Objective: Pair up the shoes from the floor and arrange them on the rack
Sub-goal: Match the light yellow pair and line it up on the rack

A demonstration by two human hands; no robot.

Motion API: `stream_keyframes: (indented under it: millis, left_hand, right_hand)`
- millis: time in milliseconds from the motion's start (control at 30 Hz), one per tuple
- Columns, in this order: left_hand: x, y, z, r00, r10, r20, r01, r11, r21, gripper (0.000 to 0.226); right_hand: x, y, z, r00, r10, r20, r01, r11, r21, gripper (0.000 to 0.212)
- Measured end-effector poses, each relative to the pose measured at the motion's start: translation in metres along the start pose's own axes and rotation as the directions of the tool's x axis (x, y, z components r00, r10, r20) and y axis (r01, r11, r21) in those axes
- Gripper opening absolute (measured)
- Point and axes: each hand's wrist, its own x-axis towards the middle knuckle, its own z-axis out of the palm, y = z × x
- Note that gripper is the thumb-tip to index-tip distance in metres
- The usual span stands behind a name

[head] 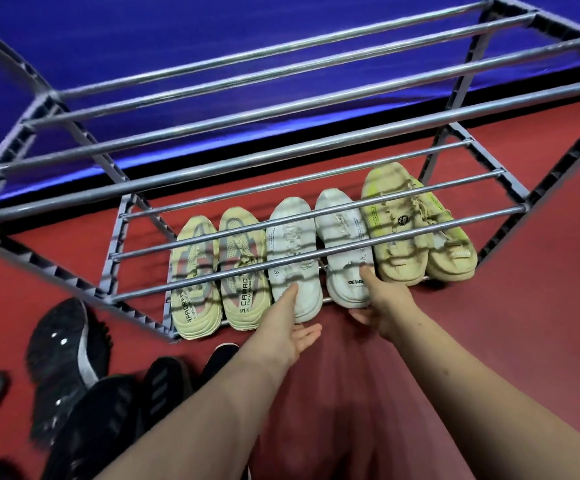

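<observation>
Shoes on the bottom shelf of the rack (281,150) already stand in three pairs, heels toward the near edge: a yellow pair (247,303) at the left, a white pair in the middle and a beige pair (399,261) at the right. The two shelves above hold nothing.

Both hands are at the white pair. The left hand (292,327) has its fingers straight and loose, thumb lying on the heel of the left white shoe (292,237), palm turned up just below it. The right hand (382,306) seems to pinch the heel of the right white shoe (345,271), thumb on top and fingers under, though the fingers are partly hidden. A gap remains between the two white shoes, so this looks like the last nudge to set them straight.

Several black shoes (63,358) lie jumbled on the red floor (541,271) at the near left. Those are yet to be paired and placed, so the task looks roughly half done.
</observation>
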Motion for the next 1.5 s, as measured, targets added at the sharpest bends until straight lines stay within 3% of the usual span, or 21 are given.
stream_keyframes:
  millis: [100,167,333,400,467,600,667,833,1033,1200,1433,1500]
  left_hand:
    - [0.008,0.01,-0.002,1.0,0.027,-0.004,-0.027,1.0,0.009,0.035]
    - [0.009,0.009,-0.004,0.999,0.033,-0.002,-0.033,0.998,0.058,0.041]
    - [0.001,0.006,-0.044,0.995,0.079,-0.056,-0.061,0.961,0.268,0.055]
    - [-0.003,0.007,-0.066,0.978,0.137,-0.155,-0.095,0.963,0.251,0.057]
    - [-0.005,0.01,-0.088,0.961,0.138,-0.239,-0.095,0.979,0.181,0.064]
    - [-0.003,0.024,-0.125,0.923,0.105,-0.369,-0.079,0.993,0.085,0.075]
    - [-0.002,0.034,-0.133,0.937,0.079,-0.339,-0.069,0.997,0.043,0.071]
    - [0.009,0.053,-0.136,0.96,0.089,-0.265,-0.128,0.982,-0.136,0.053]
    - [0.018,0.054,-0.148,0.921,0.162,-0.355,-0.233,0.958,-0.166,0.039]
    - [0.013,0.045,-0.148,0.919,0.169,-0.356,-0.25,0.949,-0.193,0.024]
    - [0.011,0.05,-0.158,0.894,0.159,-0.419,-0.256,0.949,-0.185,0.039]
    - [0.013,0.05,-0.157,0.887,0.134,-0.442,-0.235,0.955,-0.182,0.042]
  right_hand:
    - [0.002,0.0,0.002,1.0,0.004,0.022,-0.002,0.996,-0.086,0.035]
    - [0.004,0.001,-0.001,1.0,-0.027,-0.002,0.027,0.995,-0.101,0.036]
    - [-0.025,0.013,0.01,0.986,-0.071,-0.15,0.069,0.997,-0.017,0.081]
    - [-0.042,0.024,0.022,0.98,-0.095,-0.176,0.067,0.985,-0.161,0.092]
    - [-0.056,0.039,0.041,0.994,-0.041,-0.097,0.016,0.97,-0.242,0.098]
    - [-0.071,0.062,0.09,0.986,0.048,0.159,0.01,0.938,-0.348,0.068]
    - [-0.071,0.062,0.112,0.976,0.073,0.206,-0.009,0.955,-0.297,0.05]
    - [-0.058,0.06,0.152,0.959,0.184,0.214,-0.157,0.978,-0.137,0.031]
    - [-0.039,0.076,0.164,0.979,0.143,0.146,-0.143,0.99,-0.007,0.032]
    - [-0.045,0.081,0.163,0.969,0.129,0.208,-0.136,0.991,0.018,0.019]
    - [-0.048,0.082,0.174,0.97,0.147,0.192,-0.134,0.988,-0.078,0.021]
    - [-0.046,0.081,0.174,0.967,0.14,0.211,-0.114,0.985,-0.133,0.032]
